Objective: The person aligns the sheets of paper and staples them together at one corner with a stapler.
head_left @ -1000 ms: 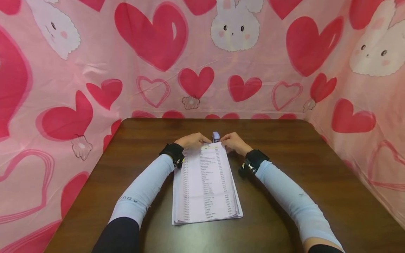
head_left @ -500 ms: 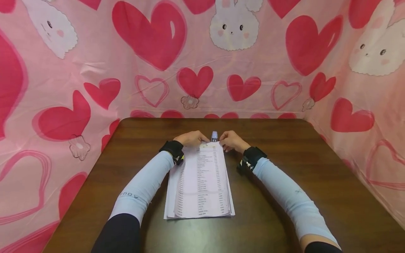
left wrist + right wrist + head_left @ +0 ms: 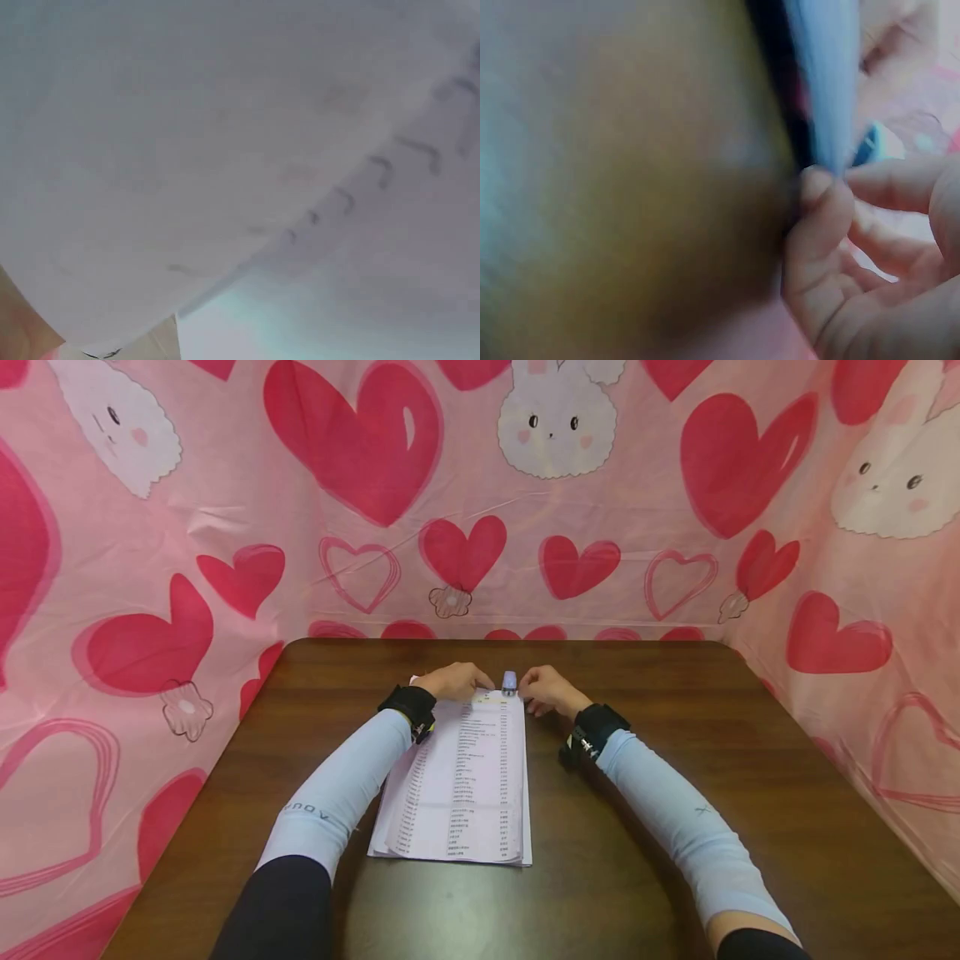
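A stack of printed paper sheets (image 3: 465,777) lies lengthwise before me, its edges slightly uneven. My left hand (image 3: 453,681) grips the stack's far end from the left, index finger reaching along the top edge. At the far right corner my right hand (image 3: 551,689) pinches the paper edge; the right wrist view shows thumb and finger (image 3: 889,184) meeting on the sheets (image 3: 825,82). Between the hands, just behind the top edge, stands a small lavender stapler-like object (image 3: 509,682). Pale sheets (image 3: 187,165) fill the left wrist view, hiding most of the left hand.
The brown wooden table (image 3: 637,843) spreads around the stack. A pink cloth with hearts and rabbits (image 3: 345,585) hangs behind the table and along both sides. Black wrist straps (image 3: 408,706) and pale blue sleeves (image 3: 337,785) cover the forearms.
The near end of the stack has swung left, so its right edge now runs straighter. A back sheet's corner now shows beyond the left hand. Both hands stay at the far edge.
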`<action>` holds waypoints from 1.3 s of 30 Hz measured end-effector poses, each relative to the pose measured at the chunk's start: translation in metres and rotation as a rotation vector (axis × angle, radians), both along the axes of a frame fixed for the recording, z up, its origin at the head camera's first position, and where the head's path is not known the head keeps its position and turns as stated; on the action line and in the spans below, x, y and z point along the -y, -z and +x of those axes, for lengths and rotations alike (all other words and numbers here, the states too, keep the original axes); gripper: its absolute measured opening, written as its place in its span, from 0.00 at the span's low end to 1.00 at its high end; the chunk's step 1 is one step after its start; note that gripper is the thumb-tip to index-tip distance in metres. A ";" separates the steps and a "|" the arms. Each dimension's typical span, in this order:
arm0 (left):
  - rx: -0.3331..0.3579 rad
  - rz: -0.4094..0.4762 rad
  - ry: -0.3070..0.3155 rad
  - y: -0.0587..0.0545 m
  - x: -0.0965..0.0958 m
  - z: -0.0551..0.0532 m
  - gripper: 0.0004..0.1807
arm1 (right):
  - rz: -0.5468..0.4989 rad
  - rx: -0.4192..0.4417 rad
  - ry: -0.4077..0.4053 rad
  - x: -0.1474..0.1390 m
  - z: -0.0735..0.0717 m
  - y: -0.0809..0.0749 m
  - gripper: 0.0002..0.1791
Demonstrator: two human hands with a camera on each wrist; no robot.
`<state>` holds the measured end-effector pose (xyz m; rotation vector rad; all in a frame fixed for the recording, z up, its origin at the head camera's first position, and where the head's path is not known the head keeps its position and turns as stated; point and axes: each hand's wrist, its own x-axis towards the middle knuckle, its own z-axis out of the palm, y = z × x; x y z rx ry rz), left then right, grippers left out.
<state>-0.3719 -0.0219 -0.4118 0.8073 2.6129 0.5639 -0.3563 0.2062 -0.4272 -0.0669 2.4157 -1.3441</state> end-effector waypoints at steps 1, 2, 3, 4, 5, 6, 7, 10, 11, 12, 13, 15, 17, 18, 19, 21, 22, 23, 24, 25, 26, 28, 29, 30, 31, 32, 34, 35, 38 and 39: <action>-0.003 -0.001 -0.012 0.000 0.001 0.000 0.25 | 0.014 0.001 -0.005 -0.001 -0.002 -0.003 0.11; -0.004 0.000 -0.023 0.000 0.003 0.000 0.25 | 0.031 -0.003 -0.011 -0.001 -0.004 -0.007 0.12; -0.003 0.005 -0.035 -0.001 0.004 0.000 0.25 | 0.047 -0.009 -0.017 -0.002 -0.006 -0.011 0.12; -0.006 0.011 -0.041 -0.002 0.006 0.001 0.24 | 0.065 -0.015 -0.029 -0.002 -0.008 -0.016 0.13; -0.010 0.020 -0.049 -0.004 0.008 0.002 0.23 | 0.084 -0.020 -0.046 -0.003 -0.010 -0.020 0.15; -0.013 0.030 -0.058 -0.007 0.009 0.004 0.22 | 0.101 -0.022 -0.067 -0.003 -0.013 -0.024 0.16; -0.018 0.040 -0.058 -0.011 0.010 0.006 0.22 | 0.122 -0.017 -0.092 -0.003 -0.015 -0.028 0.18; -0.054 0.046 -0.031 -0.035 0.009 0.009 0.20 | 0.202 0.018 -0.174 -0.001 -0.020 -0.038 0.22; -0.070 0.037 -0.013 -0.046 0.007 0.010 0.19 | 0.225 0.031 -0.196 0.000 -0.022 -0.041 0.23; -0.092 0.017 0.010 -0.058 0.004 0.010 0.18 | 0.243 0.044 -0.212 0.000 -0.024 -0.044 0.25; -0.111 -0.005 0.041 -0.070 0.000 0.010 0.17 | 0.260 0.048 -0.229 0.001 -0.026 -0.046 0.26; -0.106 -0.060 0.087 -0.093 -0.009 0.009 0.12 | 0.290 0.047 -0.265 0.003 -0.030 -0.049 0.28; -0.069 -0.113 0.102 -0.108 -0.021 0.007 0.10 | 0.312 0.045 -0.305 0.004 -0.034 -0.051 0.30; -0.048 -0.138 0.092 -0.112 -0.027 0.005 0.12 | 0.321 0.048 -0.318 0.005 -0.035 -0.052 0.30; -0.024 -0.160 0.071 -0.113 -0.033 0.003 0.14 | 0.328 0.050 -0.329 0.005 -0.037 -0.052 0.31; 0.018 -0.190 -0.004 -0.107 -0.043 -0.001 0.15 | 0.342 0.063 -0.341 0.005 -0.038 -0.051 0.31; 0.037 -0.193 -0.039 -0.101 -0.048 -0.003 0.14 | 0.347 0.071 -0.338 0.005 -0.038 -0.049 0.31; 0.042 -0.205 -0.063 -0.093 -0.052 -0.005 0.13 | 0.354 0.076 -0.335 0.005 -0.038 -0.048 0.31; 0.062 -0.205 -0.085 -0.085 -0.055 -0.007 0.11 | 0.357 0.081 -0.331 0.005 -0.038 -0.047 0.31; 0.085 -0.201 -0.103 -0.076 -0.056 -0.008 0.11 | 0.362 0.087 -0.331 0.005 -0.038 -0.046 0.31; 0.105 -0.197 -0.107 -0.067 -0.057 -0.009 0.11 | 0.372 0.095 -0.333 0.005 -0.038 -0.045 0.31; 0.157 -0.176 -0.101 -0.052 -0.056 -0.011 0.15 | 0.383 0.117 -0.334 0.007 -0.038 -0.043 0.33; 0.182 -0.159 -0.105 -0.045 -0.055 -0.012 0.18 | 0.396 0.126 -0.340 0.007 -0.038 -0.043 0.34; 0.208 -0.132 -0.109 -0.039 -0.054 -0.013 0.20 | 0.399 0.143 -0.339 0.008 -0.038 -0.043 0.35; 0.226 -0.111 -0.110 -0.035 -0.052 -0.013 0.23 | 0.406 0.153 -0.341 0.008 -0.039 -0.043 0.36; 0.236 -0.091 -0.110 -0.032 -0.050 -0.014 0.25 | 0.410 0.162 -0.338 0.009 -0.040 -0.044 0.37; 0.261 -0.042 -0.127 -0.029 -0.046 -0.015 0.28 | 0.424 0.158 -0.337 0.009 -0.042 -0.045 0.36; 0.273 -0.021 -0.128 -0.028 -0.045 -0.016 0.28 | 0.436 0.156 -0.335 0.009 -0.043 -0.046 0.35; 0.309 -0.013 -0.122 -0.028 -0.042 -0.019 0.28 | 0.474 0.155 -0.351 0.008 -0.045 -0.047 0.31; 0.329 -0.012 -0.126 -0.028 -0.041 -0.020 0.28 | 0.488 0.154 -0.363 0.008 -0.045 -0.046 0.31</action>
